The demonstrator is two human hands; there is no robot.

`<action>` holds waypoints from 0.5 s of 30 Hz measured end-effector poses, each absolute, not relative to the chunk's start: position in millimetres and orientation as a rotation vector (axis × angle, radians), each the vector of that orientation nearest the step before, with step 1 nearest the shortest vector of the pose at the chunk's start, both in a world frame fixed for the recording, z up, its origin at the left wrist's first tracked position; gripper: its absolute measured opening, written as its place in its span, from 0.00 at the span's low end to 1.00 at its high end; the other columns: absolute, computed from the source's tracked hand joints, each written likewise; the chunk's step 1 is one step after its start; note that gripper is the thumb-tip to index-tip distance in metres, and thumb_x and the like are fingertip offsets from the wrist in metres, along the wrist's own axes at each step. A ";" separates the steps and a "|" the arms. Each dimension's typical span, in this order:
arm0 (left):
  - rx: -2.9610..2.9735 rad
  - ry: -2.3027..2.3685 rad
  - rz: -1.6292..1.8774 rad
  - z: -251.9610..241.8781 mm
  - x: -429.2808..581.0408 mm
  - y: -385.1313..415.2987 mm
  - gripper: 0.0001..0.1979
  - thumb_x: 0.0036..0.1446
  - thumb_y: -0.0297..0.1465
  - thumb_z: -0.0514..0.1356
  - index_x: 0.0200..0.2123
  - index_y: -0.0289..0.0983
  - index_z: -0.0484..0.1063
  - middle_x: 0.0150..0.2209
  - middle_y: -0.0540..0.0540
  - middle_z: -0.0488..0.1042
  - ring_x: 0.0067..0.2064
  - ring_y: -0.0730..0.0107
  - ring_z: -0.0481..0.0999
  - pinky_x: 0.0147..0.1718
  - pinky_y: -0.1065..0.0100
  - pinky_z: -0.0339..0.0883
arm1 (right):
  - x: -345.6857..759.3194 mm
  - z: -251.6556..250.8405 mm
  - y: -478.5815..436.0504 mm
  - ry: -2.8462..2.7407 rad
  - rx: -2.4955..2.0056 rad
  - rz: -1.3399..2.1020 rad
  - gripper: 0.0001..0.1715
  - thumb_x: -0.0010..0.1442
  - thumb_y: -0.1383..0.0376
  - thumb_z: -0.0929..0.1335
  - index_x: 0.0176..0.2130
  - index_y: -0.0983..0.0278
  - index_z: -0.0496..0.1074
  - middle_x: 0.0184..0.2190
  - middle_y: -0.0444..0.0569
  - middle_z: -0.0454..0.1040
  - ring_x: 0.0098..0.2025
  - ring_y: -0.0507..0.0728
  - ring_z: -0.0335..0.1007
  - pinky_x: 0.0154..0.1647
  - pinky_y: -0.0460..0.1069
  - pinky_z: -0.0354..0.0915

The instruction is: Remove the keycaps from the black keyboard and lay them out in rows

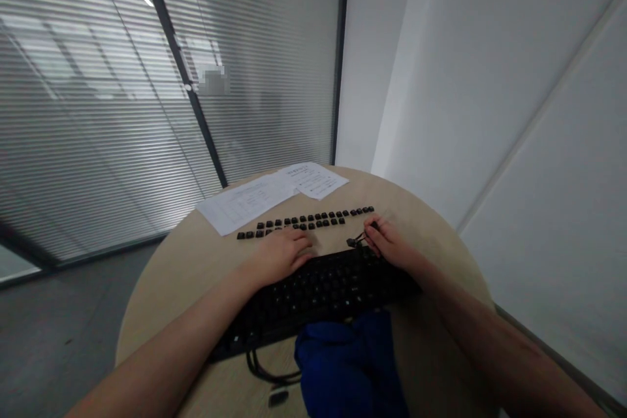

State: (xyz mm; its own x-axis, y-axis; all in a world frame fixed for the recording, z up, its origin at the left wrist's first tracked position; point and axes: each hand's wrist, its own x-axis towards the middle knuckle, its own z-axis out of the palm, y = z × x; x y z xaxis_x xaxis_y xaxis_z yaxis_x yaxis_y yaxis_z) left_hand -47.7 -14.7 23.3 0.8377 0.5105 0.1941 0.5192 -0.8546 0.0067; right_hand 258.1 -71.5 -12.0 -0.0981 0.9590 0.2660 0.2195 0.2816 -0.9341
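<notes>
A black keyboard (pixel 318 294) lies at a slant across the round table, in front of two rows of loose black keycaps (pixel 323 217). My left hand (pixel 287 249) rests palm down at the keyboard's far edge, its fingers loosely stretched and hiding part of the nearer keycap row. Above the keyboard's far right end, the fingers of my right hand (pixel 385 240) are closed around a wire keycap puller (pixel 361 236). At the puller's wire end sits a black keycap (pixel 351 242); whether the wires grip it is too small to tell.
Printed sheets of paper (pixel 264 194) lie at the table's far left edge. Blue cloth (pixel 347 366) covers part of the near side. A black cable with a plug (pixel 278 398) lies beside it. The wooden table (pixel 161 300) stands by glass with blinds and a white wall.
</notes>
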 end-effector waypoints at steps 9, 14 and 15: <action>-3.064 -0.827 -0.450 61.0 14.6 -30.7 0.10 0.65 0.34 0.63 0.48 0.41 0.78 0.47 0.45 0.81 0.50 0.59 0.79 0.52 0.61 0.70 | 259.7 -1.9 -71.9 -1.767 -1.120 0.718 0.14 0.70 0.51 0.63 0.40 0.58 0.64 0.25 0.40 0.65 0.25 0.54 0.62 0.27 0.49 0.61; -3.198 -0.933 -0.548 65.6 55.0 -26.6 0.05 0.61 0.30 0.66 0.41 0.39 0.79 0.40 0.49 0.82 0.39 0.66 0.80 0.43 0.67 0.70 | 264.8 9.5 -75.4 -1.714 -1.096 0.721 0.13 0.71 0.52 0.62 0.41 0.58 0.64 0.25 0.40 0.66 0.24 0.53 0.63 0.27 0.48 0.62; -3.213 -0.950 -0.563 65.1 59.7 -22.3 0.04 0.61 0.29 0.66 0.40 0.39 0.79 0.38 0.50 0.82 0.38 0.67 0.79 0.41 0.67 0.70 | 267.2 11.5 -75.1 -1.700 -1.105 0.702 0.13 0.71 0.53 0.61 0.41 0.58 0.64 0.24 0.40 0.66 0.24 0.53 0.63 0.27 0.48 0.62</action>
State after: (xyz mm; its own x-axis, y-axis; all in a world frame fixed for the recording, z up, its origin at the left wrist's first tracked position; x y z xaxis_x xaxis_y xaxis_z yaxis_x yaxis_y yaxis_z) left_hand 59.7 -22.3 65.1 0.7920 0.5624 0.2375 0.4785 -0.8135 0.3306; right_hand 267.2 -75.1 11.5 -0.1339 0.9044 0.4050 0.3551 0.4254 -0.8324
